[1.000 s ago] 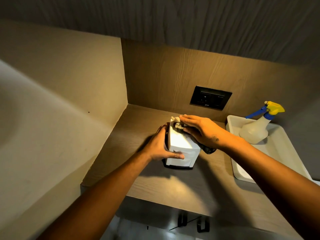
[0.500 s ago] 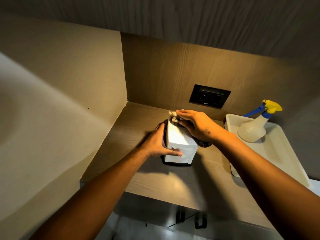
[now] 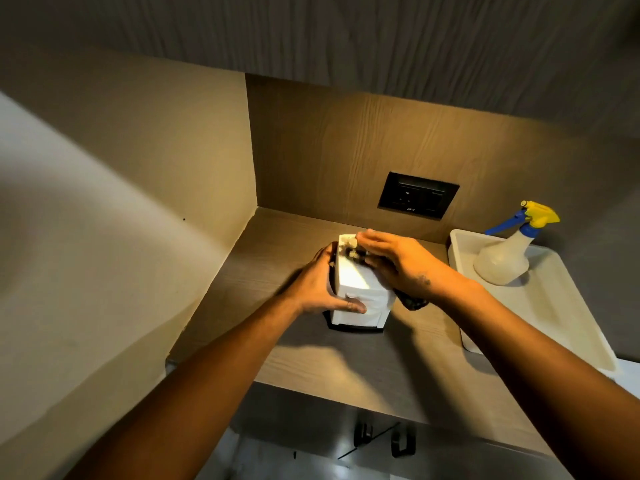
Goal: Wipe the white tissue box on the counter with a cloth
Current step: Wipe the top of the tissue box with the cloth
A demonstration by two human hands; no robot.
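Head view: the left hand (image 3: 320, 287) wraps its grip around the white tissue box (image 3: 356, 299) standing on the table (image 3: 263, 258). The right hand (image 3: 403, 263), fingers flat, presses a dark cloth (image 3: 414, 302) onto the box's top.

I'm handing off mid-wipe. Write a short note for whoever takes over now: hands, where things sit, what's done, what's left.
Left hand: gripping the left side of the white upright tissue box, thumb across its front, steadying it.
Right hand: flat on the box top, pressing a dark cloth whose end hangs past the box's right side.
Box stands on the wooden counter. The clear spray bottle with blue-yellow trigger stands in the white tray to the right.
Done: top being wiped.
Left: probably the sides and front; which are already wiped can't be seen.
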